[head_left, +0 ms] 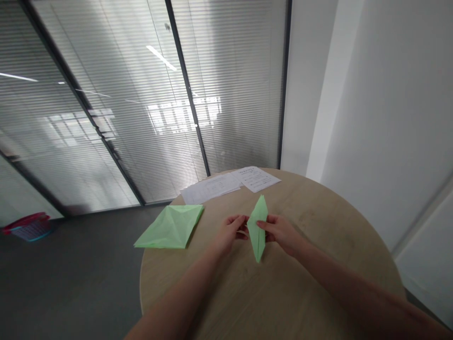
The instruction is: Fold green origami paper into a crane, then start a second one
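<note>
A folded piece of light green paper, long and diamond-shaped with a crease down its lower half, is held up over the round table. My right hand grips its right edge, thumb across the front and fingers partly hidden behind. At the left edge, the thumb and fingers of my left hand close on the paper near its widest point. To the left, a larger stack of green paper sheets with crease lines lies on the tabletop.
Printed white sheets lie overlapping at the far edge of the round wooden table. Beyond stands a glass partition with blinds; a white wall is at right. A red and blue basket sits on the floor at left.
</note>
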{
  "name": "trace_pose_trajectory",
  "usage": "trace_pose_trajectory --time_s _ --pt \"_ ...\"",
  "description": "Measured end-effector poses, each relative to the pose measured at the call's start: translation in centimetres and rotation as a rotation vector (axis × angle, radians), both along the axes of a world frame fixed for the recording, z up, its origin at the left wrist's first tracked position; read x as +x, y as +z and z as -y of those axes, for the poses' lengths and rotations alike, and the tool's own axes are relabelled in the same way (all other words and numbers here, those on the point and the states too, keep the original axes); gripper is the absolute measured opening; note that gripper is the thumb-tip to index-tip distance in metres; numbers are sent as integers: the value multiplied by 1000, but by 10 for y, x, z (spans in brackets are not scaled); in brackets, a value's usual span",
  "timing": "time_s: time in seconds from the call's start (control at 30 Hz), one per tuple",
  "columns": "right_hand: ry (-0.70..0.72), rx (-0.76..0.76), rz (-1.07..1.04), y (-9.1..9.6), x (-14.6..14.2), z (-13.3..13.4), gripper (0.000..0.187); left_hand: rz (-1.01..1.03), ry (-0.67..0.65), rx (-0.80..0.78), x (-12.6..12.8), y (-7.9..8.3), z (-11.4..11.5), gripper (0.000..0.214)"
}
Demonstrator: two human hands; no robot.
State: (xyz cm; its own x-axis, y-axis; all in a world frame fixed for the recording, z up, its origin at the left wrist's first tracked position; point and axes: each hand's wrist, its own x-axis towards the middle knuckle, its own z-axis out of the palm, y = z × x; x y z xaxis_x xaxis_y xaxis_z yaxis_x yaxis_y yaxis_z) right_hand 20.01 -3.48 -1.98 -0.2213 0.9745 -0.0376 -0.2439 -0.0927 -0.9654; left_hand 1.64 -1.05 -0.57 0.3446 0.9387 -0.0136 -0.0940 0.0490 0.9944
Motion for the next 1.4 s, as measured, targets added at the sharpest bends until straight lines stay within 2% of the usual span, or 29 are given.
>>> trace_pose_trajectory --time_s 0.13,0.53,0.67,0.93,1.07,1.2,1.3,1.4 --pt "17 -25 -42 2 -1 2 42 76 -83 -94 -2 -2 -1 37" --pt "-20 -3 -32 -1 -5 2 39 95 -54 -66 4 -5 4 41" --pt "-43 14 -28 -1 -6 2 38 -79 -19 82 3 -3 5 39" --pt "-55 43 49 0 -10 4 40 -588 209 542 6 1 9 19" --pt "-41 43 44 2 -10 6 40 -630 224 652 4 7 13 13" --pt "-41 23 25 6 -10 7 42 -487 134 621 2 11 16 18" --pt "-33 10 1 7 -9 7 42 -410 113 573 3 8 14 22" --pt "-19 17 -1 6 -9 7 44 -344 118 452 4 3 9 20"
